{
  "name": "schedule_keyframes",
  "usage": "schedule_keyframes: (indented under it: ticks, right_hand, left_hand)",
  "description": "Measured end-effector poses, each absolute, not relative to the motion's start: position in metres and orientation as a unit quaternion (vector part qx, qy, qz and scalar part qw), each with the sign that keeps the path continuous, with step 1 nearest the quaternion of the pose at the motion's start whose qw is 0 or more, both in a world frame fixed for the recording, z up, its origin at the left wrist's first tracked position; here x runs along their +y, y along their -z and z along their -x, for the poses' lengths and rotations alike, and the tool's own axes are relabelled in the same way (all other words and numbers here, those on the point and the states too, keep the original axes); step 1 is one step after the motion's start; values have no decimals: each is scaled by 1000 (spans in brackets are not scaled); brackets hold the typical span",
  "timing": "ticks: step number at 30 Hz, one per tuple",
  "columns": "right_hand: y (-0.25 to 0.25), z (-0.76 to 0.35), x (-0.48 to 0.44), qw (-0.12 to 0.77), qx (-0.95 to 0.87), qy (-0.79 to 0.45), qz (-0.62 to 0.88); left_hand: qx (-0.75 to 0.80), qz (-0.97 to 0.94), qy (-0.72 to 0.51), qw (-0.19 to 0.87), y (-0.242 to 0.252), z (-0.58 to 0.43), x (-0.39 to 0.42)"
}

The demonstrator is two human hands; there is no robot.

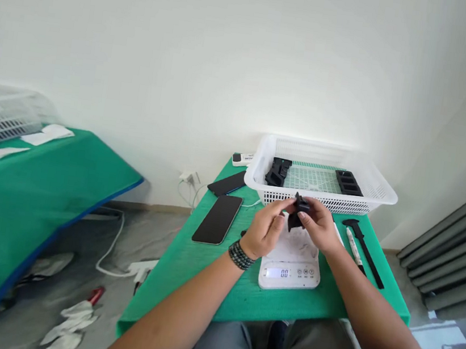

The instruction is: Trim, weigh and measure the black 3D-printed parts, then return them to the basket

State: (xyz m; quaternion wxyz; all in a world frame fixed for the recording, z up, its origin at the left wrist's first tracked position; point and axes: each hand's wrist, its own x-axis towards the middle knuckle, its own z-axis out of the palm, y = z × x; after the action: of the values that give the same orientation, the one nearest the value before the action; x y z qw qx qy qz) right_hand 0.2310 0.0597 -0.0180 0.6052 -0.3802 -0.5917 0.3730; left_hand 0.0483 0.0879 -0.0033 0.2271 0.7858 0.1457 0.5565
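Both hands meet just above the scale (290, 265), and the black part (294, 221) is half buried in fingers, its shape hard to read. The left hand (266, 229) pinches one end and the right hand (317, 224) pinches the other (fingertips curled tight). Behind sits a white basket (385, 193), with a caliper (364, 250) to the right and two phones (218, 218) to the left.

Bare forearms; 1 dark beaded bracelet (241, 255), perhaps 2 strands, on the left wrist; grey trousers (227, 345) at bottom centre.
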Motion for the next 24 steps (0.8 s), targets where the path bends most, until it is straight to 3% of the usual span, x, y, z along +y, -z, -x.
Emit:
schedule_keyframes:
  ticks: [5, 13, 24]
  right_hand:
    - [22, -237, 51, 624, -536, -395, 409]
    - [22, -231, 47, 606, -523, -445, 402]
    - [30, -229, 51, 622, -536, -424, 382]
  left_hand:
    - [273, -734, -581, 220, 9, -40, 89]
    - [218, -829, -448, 255, 13, -48, 85]
    - [220, -800, -469, 302, 15, -49, 94]
